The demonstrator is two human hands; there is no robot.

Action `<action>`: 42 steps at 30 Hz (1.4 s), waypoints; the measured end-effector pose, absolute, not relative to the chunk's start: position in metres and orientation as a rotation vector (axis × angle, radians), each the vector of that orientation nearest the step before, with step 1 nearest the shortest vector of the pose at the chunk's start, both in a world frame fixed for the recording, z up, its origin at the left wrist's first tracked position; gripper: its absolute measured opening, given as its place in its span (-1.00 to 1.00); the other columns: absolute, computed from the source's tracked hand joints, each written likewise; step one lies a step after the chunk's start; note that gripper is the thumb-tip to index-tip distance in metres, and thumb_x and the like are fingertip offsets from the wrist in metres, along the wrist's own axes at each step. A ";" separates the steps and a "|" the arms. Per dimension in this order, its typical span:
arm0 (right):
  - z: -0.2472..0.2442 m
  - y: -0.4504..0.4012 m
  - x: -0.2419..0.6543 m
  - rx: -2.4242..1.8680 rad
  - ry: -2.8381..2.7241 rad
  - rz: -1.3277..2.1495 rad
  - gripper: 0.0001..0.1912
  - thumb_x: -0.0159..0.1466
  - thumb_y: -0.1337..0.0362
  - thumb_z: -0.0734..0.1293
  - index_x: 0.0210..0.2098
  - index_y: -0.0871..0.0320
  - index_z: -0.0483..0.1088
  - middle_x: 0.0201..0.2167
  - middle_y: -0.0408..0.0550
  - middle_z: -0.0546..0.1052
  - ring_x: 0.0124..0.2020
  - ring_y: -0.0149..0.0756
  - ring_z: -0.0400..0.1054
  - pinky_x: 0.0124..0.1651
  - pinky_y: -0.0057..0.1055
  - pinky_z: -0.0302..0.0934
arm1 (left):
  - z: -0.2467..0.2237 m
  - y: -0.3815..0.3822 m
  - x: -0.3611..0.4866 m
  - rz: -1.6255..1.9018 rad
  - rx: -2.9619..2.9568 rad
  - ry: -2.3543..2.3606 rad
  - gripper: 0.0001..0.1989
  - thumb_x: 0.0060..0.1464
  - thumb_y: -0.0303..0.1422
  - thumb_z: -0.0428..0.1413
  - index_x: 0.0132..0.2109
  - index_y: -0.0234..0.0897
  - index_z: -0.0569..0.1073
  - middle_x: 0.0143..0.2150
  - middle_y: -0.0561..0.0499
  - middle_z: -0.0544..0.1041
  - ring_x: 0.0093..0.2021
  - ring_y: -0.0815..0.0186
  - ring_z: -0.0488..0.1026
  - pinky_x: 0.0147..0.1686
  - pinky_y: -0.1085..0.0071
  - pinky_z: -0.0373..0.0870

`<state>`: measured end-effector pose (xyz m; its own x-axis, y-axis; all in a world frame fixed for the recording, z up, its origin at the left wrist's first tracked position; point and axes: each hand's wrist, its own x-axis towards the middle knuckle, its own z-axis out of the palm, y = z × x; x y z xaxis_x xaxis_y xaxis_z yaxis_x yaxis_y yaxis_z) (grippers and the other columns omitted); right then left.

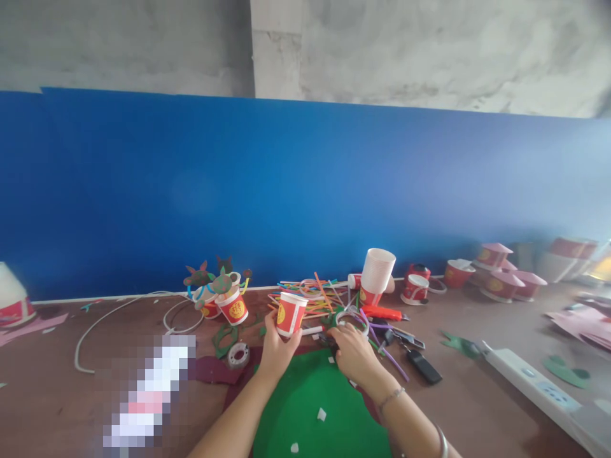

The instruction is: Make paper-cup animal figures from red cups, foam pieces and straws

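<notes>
Brown table (52, 394), left grip (278, 350) clamped on paper cup (291, 314), right grip (354, 351) (closure unclear) beside tape roll (366, 326).

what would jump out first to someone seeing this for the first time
Probably the wide blue panel that runs across the whole view behind the brown table. Next comes the bright green sheet at the front, between the forearms, with small white scraps on it. Just beyond it, the left hand holds a red-and-white paper cup upright, near the middle of the view.
</notes>
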<state>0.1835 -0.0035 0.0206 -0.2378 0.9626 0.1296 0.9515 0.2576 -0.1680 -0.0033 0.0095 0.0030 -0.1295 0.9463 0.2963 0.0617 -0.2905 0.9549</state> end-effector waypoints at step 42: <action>0.030 -0.009 0.199 -0.998 -1.033 1.879 -0.74 0.02 0.23 0.39 -0.35 0.16 0.27 -0.65 -0.31 0.17 -0.70 -0.61 -0.11 -0.69 -0.64 -0.34 | -0.020 0.024 -0.005 1.560 1.319 1.068 -0.52 -0.04 -0.26 0.14 0.01 -0.31 0.20 -0.07 -0.18 0.47 -0.10 0.19 0.46 -0.12 0.28 0.37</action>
<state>0.1988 -0.0087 0.0304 -0.4085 0.8724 -0.2683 -0.2411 -0.3866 -0.8902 -0.0053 0.0240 -0.0195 -0.1232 0.9450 0.3031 -0.0597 -0.3119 0.9482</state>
